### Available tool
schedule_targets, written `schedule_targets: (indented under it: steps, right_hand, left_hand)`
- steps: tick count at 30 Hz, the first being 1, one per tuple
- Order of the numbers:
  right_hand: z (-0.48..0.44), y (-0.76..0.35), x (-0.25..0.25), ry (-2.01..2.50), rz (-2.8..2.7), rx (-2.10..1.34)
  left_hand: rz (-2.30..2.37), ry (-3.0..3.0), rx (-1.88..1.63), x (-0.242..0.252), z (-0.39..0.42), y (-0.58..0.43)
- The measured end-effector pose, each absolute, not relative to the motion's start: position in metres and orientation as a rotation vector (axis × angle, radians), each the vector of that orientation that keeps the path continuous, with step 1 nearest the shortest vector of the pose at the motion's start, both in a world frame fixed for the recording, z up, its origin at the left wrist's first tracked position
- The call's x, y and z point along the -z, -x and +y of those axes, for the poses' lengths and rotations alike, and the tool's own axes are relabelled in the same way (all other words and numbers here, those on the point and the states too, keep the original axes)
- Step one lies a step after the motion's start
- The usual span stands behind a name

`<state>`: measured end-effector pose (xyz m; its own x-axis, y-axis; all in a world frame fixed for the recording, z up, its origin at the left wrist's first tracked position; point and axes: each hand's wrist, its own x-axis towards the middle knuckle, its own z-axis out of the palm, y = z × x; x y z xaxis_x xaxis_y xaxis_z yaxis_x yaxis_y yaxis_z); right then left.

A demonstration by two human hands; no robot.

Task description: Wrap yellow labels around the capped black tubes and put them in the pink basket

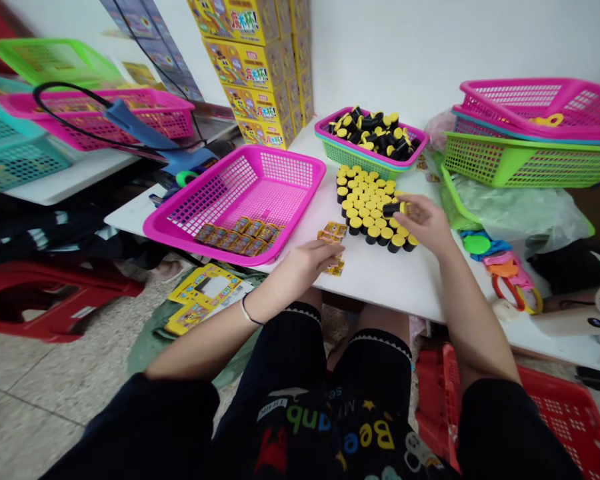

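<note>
My right hand [425, 223] pinches a small black cup with a yellow lid [392, 210], tipped on its side above a cluster of the same cups. Those yellow-lidded cups [370, 200] stand upright, packed together on the white table [405, 283]. My left hand [313, 261] rests near the table's front edge, its fingers pressed together over a strip of small printed labels [334, 230], which shows above and below the fingers. To its left, a pink basket [295, 220] contains wrapped cups [240, 237] in rows at its near end.
Behind the cluster, stacked baskets [325, 143] hold a heap of loose cups. Yellow cartons [260, 67] are piled against the wall. A blue tape dispenser [145, 130] sits at the left. More baskets [505, 157] and a small fan [575, 317] stand on the right.
</note>
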<state>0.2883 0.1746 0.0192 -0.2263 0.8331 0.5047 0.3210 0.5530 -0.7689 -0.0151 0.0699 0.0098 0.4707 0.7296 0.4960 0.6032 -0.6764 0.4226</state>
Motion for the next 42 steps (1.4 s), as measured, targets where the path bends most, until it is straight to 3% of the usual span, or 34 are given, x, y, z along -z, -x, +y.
schedule_targets:
  steps: [5, 14, 22, 30, 42]
  right_hand:
    - [0.203, -0.267, -0.025, 0.974, -1.519, -0.71]
    - [0.208, -0.275, 0.003, 0.985, -1.31, -0.561]
    - [0.206, -0.277, -0.001, 0.97, -1.198, -0.691]
    - [0.199, -0.267, -0.003, 0.968, -1.213, -0.982]
    - [0.188, -0.269, -0.012, 0.871, -1.39, -0.984]
  left_hand:
    - [1.167, -2.335, -1.375, -0.04, 0.115, -0.029]
    - [1.4, -2.334, -1.155, -0.031, 0.213, -0.068]
    - [1.396, -2.388, -0.993, -0.013, 0.206, -0.065]
    - [1.02, -2.161, -1.262, 0.013, 0.215, -0.072]
    - [0.859, -2.099, -1.323, 0.009, 0.211, -0.067]
